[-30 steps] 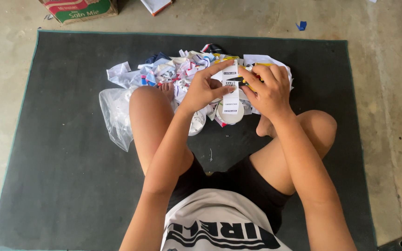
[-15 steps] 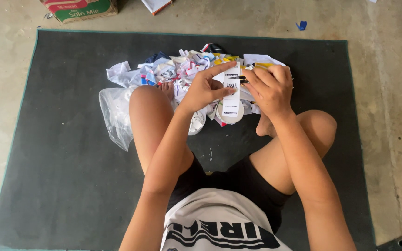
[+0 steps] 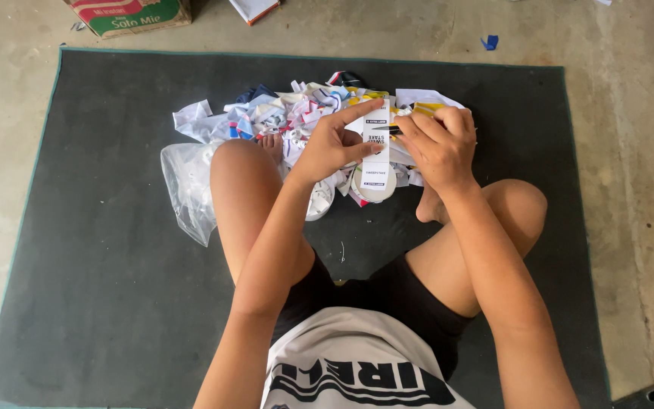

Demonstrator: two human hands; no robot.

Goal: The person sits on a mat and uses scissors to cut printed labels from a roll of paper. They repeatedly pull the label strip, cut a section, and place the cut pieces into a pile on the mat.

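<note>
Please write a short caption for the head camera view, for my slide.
Both hands, left hand and right hand, hold a white paper strip above a paper pile.

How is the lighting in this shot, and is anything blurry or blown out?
Head view: soft, even daylight with only faint shadows under the legs on the dark mat; the left hand, right hand and the white label strip are sharp; the clear plastic bag shows mild sheen, no harsh glare.

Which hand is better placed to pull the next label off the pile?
Probably right: the right hand is over the pile at the white label, while the left hand grips that label.
</note>
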